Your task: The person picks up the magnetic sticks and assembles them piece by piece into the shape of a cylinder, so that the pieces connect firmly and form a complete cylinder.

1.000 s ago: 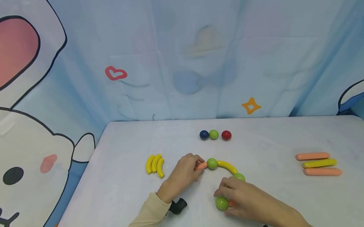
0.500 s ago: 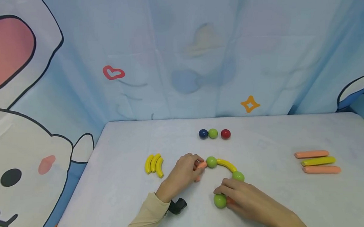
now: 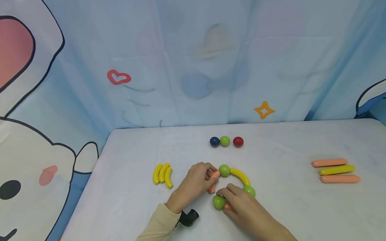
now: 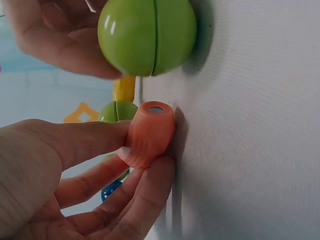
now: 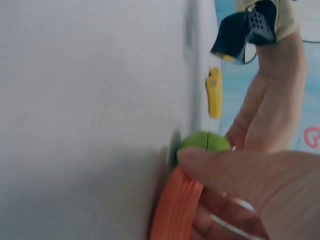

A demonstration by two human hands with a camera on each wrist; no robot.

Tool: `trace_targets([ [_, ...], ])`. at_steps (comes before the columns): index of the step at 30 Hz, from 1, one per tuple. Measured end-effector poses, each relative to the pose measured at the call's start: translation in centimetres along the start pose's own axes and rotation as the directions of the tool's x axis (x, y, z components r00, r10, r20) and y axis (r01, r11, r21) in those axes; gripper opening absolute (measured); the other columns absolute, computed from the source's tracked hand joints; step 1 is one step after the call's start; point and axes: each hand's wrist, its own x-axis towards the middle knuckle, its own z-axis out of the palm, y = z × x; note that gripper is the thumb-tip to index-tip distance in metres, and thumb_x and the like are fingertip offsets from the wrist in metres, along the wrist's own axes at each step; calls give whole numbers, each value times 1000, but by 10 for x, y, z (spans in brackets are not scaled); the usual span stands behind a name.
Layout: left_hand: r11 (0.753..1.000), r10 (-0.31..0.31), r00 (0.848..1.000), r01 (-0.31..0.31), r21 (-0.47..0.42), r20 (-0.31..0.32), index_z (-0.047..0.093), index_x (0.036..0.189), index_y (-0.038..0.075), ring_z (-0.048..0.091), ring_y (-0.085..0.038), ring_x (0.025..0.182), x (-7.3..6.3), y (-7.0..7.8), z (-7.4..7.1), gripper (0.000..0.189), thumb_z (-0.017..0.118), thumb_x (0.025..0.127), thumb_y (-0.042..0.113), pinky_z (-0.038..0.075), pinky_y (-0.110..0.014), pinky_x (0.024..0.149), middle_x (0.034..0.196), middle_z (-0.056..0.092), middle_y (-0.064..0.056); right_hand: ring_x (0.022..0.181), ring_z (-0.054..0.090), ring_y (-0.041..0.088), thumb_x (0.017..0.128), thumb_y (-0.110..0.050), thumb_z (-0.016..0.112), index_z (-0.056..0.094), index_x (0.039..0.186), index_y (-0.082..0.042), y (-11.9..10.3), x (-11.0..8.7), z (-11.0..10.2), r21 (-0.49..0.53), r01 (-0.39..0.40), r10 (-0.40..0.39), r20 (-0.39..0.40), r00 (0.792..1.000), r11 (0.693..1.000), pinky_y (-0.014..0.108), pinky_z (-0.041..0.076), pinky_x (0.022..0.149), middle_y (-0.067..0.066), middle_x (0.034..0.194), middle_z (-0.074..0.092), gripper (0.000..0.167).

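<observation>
My left hand [image 3: 195, 181] pinches an orange curved rod [image 4: 149, 137] between thumb and fingers; a small metal disc shows in its end. The rod's far end meets a green ball [image 3: 224, 170]. From that ball a yellow curved rod [image 3: 241, 176] arcs right to a second green ball [image 3: 249, 190], partly behind my right hand [image 3: 245, 211]. With thumb and fingers my right hand grips another green ball [image 3: 219, 202], joined to a second orange curved rod [image 5: 177, 207] mostly hidden under the hand in the head view. That ball is just short of the left rod's near end.
Behind the arc stand a blue ball [image 3: 214, 142], a green ball [image 3: 225, 141] and a red ball [image 3: 238, 142]. Yellow curved rods [image 3: 162, 174] lie left. Two orange straight rods [image 3: 329, 162] and a yellow one [image 3: 336, 170] lie right. A blue printed curtain [image 3: 188, 63] hangs behind the table.
My right hand has moved left with the green ball, bringing it close to the rod in my left hand. That orange rod has swung so its near end points toward me.
</observation>
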Motion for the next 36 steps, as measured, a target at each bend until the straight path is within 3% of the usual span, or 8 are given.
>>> trace_targets([
  [9,1000,-18,1000,18,-20,6,73,118,2,55,-6,79,1,0,1,24,77,97,13,48,-18,68,91,65,0,73,46,9,82,-1,85,71,112,-9,-21,13,7,-17,-172,171,-15,985,985,23,44,62,-7,89,52,34],
  [21,999,-32,999,32,-26,11,74,115,3,55,-6,80,0,0,-1,22,77,97,14,49,-19,70,93,64,-1,73,47,8,83,-2,86,70,114,-10,-20,14,9,-7,-171,171,-31,985,985,23,45,63,-6,90,55,36],
  [27,1000,-25,1000,25,13,-12,74,116,3,56,-6,79,-1,1,-1,24,76,98,19,49,-19,70,92,64,0,78,51,8,87,-12,85,70,114,-13,-19,15,-4,69,-238,239,4,971,969,25,49,65,-5,97,59,31],
  [33,997,-19,999,22,69,-34,70,124,4,58,-13,86,-10,5,-4,33,70,103,29,51,-25,76,100,64,-5,93,62,16,89,-9,82,73,108,-11,-3,22,-29,64,-148,152,-59,987,987,37,57,80,-4,102,65,21],
  [36,997,19,1000,-18,79,-23,70,125,6,61,-16,93,-18,7,-9,35,71,102,32,53,-26,80,105,63,-5,99,62,21,88,-3,81,74,108,-10,9,29,-41,80,-113,119,-62,991,990,43,57,87,-2,102,64,22],
])
